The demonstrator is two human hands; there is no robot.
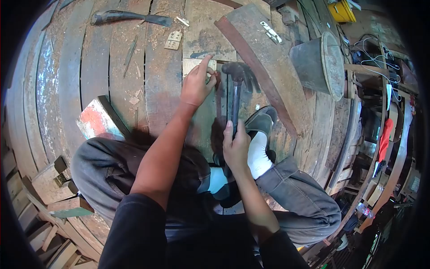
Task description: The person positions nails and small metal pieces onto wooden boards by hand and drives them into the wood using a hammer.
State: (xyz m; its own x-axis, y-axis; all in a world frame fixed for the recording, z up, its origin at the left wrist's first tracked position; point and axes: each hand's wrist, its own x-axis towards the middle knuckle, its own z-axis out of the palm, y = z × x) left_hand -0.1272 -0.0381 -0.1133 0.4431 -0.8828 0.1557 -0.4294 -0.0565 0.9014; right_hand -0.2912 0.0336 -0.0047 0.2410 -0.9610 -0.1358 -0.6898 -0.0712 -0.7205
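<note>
My right hand (pixel 236 145) is wrapped round the dark handle of a hammer (pixel 236 96). The hammer stands nearly upright in view, its head beside my left fingers and apart from them. My left hand (pixel 197 84) is over a pale wooden piece (pixel 190 66), index finger stretched out, the other fingers curled. Something small may be pinched at those fingertips, but I cannot make it out. Under both hands lies a greenish board (pixel 206 121). A perforated plate (pixel 173 40) lies on the planks past my left hand.
A grey bucket (pixel 309 58) lies tipped on its side at the right. A curved brown wooden strip (pixel 264 74) runs beside the hammer. A dark long tool (pixel 130 18) lies at the far left. A painted wooden block (pixel 99 117) is by my left knee. Cluttered shelves (pixel 380 148) line the right.
</note>
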